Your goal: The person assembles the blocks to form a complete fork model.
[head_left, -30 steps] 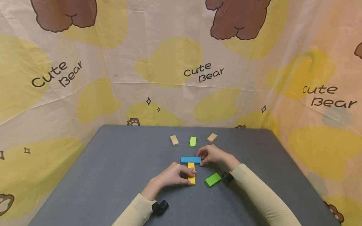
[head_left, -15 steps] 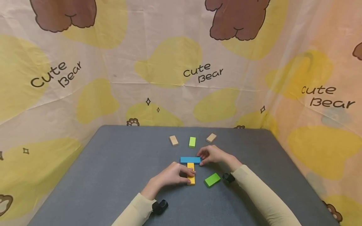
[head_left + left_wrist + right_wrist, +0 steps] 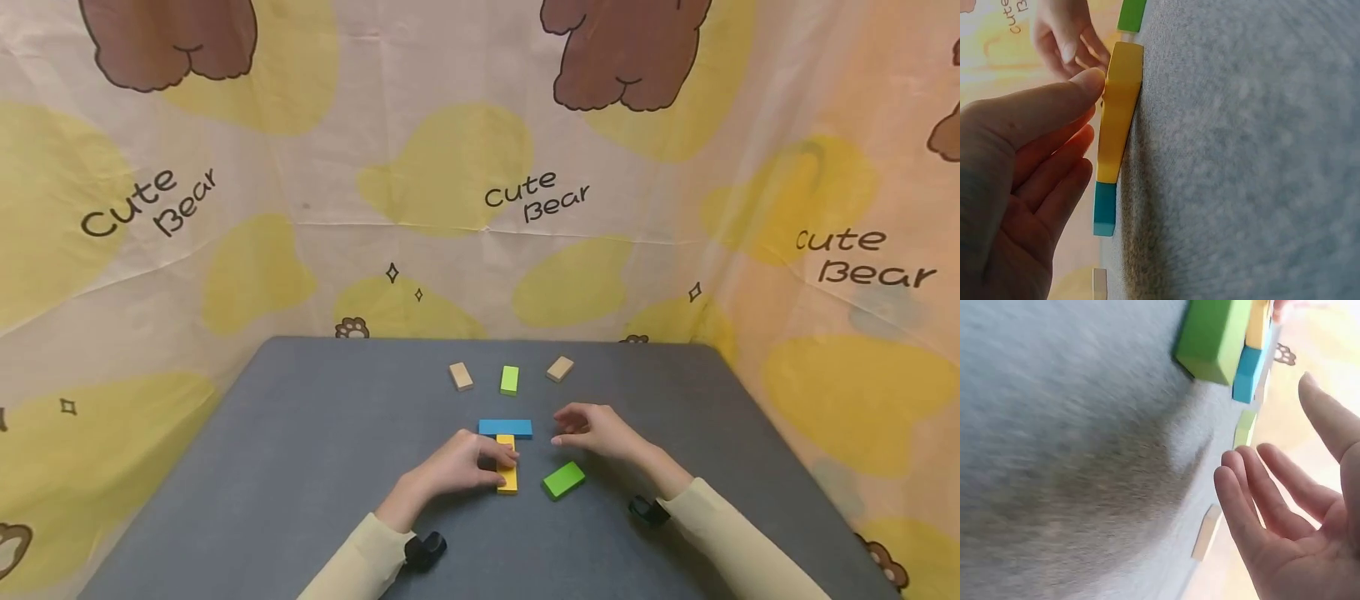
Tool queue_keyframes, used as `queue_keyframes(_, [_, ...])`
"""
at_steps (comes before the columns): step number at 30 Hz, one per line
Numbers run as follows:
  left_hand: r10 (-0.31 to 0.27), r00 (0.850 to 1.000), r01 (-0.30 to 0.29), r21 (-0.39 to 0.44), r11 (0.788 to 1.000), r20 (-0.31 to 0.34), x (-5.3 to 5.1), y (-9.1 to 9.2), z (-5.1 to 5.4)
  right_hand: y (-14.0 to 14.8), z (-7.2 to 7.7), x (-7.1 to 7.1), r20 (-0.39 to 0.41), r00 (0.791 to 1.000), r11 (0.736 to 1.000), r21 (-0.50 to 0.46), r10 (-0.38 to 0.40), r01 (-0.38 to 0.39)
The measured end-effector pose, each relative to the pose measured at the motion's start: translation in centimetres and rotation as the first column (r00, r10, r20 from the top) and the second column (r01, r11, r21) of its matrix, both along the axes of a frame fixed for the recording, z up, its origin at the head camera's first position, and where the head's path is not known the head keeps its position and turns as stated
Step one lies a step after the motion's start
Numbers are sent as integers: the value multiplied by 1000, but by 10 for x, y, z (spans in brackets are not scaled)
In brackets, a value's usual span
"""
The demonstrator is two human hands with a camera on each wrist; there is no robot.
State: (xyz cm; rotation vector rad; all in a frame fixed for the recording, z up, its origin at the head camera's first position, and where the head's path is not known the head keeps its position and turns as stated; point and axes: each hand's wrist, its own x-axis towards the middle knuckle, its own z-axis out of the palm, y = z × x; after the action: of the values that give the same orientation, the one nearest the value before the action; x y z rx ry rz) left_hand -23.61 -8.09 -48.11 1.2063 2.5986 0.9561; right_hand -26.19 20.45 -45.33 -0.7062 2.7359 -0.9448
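A yellow block (image 3: 507, 479) lies lengthwise on the table, its far end against the middle of a blue block (image 3: 505, 428) set crosswise; together they form a T. My left hand (image 3: 459, 463) rests its thumb and fingertips lightly on the yellow block's top, as the left wrist view shows from the side. The right hand (image 3: 600, 433) hovers to the right of the blue block, apart from it, with fingers loosely bent and nothing held. Nearest below that hand is a green block (image 3: 563, 480), lying at a slant; it also shows large in the right wrist view.
Beyond the T lie a light green block (image 3: 509, 380) and two plain wooden blocks, one to its left (image 3: 461, 377) and one to its right (image 3: 560, 369). The grey table (image 3: 337, 400) ends at a printed cloth backdrop (image 3: 450, 275).
My right hand has left the right end of the blue block and drawn back to the right, toward me. The left hand and the blocks have stayed in place.
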Motion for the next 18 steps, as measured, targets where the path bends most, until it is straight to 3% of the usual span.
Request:
queue_keyframes(5, [12, 1000, -12, -11, 1000, -18, -1, 0, 1, 6, -4, 17, -30, 999, 1000, -10, -12, 12])
queue_keyframes(18, [34, 999, -34, -22, 999, 13, 0, 0, 4, 7, -16, 45, -39, 993, 992, -65, -114, 111])
